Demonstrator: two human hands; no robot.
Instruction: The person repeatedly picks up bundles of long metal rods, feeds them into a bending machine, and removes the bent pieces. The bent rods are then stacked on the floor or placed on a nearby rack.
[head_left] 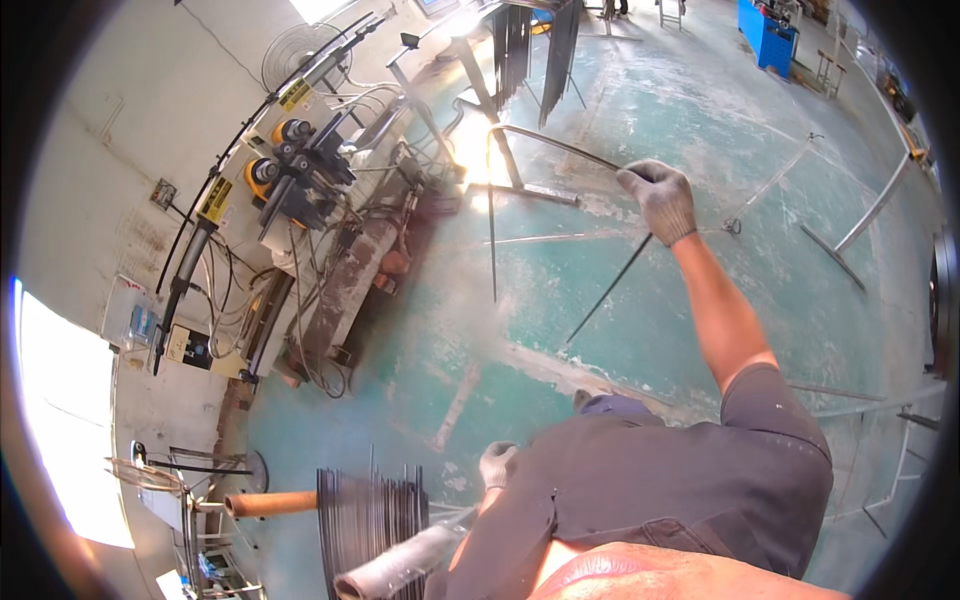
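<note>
My right hand [660, 200], in a grey knit glove, is raised with the arm stretched forward. Its fingers are closed around the top bar of a thin metal rod bent into a U shape [560, 146]. One leg of the rod hangs down on the left in front of a bright glare, and the other drops below my wrist. My left hand [497, 464], also gloved, is low beside my body, close to a bundle of straight dark rods [372, 530]. Its fingers cannot be made out. Nothing shows in it.
A machine with two dark heads [300, 170] and loose cables runs along the left wall. Bent rods [530, 60] hang from a metal stand ahead. The straight bundle lies around an orange-brown tube [270, 503]. Thin metal frames stand on the worn green floor [450, 350] at right.
</note>
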